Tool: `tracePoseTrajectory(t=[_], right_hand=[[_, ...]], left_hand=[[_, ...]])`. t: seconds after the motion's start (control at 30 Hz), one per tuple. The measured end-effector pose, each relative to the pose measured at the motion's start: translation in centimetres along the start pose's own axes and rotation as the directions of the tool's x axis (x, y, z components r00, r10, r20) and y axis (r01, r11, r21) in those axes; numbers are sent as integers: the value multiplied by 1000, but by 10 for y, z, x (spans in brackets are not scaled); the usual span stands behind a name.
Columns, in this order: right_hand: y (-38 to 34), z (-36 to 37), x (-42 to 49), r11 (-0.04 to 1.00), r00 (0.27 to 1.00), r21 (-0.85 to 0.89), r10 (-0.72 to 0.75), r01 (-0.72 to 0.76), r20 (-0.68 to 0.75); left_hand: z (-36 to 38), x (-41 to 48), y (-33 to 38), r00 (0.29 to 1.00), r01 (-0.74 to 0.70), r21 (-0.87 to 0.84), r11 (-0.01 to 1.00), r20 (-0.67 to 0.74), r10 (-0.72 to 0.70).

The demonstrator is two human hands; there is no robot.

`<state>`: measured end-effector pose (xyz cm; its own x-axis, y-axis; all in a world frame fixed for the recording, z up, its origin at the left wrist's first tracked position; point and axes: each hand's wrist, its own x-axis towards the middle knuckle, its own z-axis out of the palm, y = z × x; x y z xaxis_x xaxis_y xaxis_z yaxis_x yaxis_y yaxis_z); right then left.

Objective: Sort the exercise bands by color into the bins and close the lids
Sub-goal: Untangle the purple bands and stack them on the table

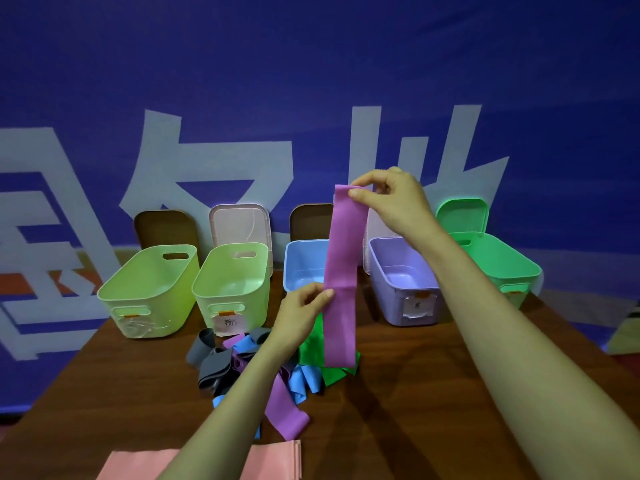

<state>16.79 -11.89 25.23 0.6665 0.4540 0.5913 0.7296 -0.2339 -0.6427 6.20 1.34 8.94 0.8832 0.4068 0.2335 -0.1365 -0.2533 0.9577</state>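
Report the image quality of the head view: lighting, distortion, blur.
Head view: dim, bluish lighting; wide-angle bending bows the table edges and tilts the outer bins; the bin labels are too soft to read; the purple band between both hands stays fairly sharp.

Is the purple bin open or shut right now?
Open. The purple bin has no lid on; its bare inside shows, with no bands in the visible part. A pale lid leans behind it.
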Motion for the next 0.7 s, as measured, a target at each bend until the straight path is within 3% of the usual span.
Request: tracePoseTrajectory(t=[0.07, 0.17, 0.23, 0.37, 0.53, 0.7], right_hand=[[0, -2, -4, 999, 998, -32, 5, -2, 69], [-2, -3, -11, 999, 968, -31, 19, -11, 249], [-1, -2, -17, 999, 929, -51, 17, 2, 369], [3, -1, -26, 998, 871, -49, 46, -26, 489], [18, -6, -33, 991, 868, -125, 21, 47, 496], [19, -16, -40, 978, 847, -178, 3, 108, 532]], left_hand=[[-1, -2, -5, 1000, -6, 107, 994, 24, 3], [0, -7, -12, 981, -3, 316, 949, 186, -59], [1, -9, -14, 970, -2, 359, 933, 228, -86], [3, -8, -8, 990, -22, 297, 955, 140, -20], [7, -2, -3, 999, -48, 171, 984, 19, 45], [15, -1, 2, 993, -75, 136, 988, 104, 61]])
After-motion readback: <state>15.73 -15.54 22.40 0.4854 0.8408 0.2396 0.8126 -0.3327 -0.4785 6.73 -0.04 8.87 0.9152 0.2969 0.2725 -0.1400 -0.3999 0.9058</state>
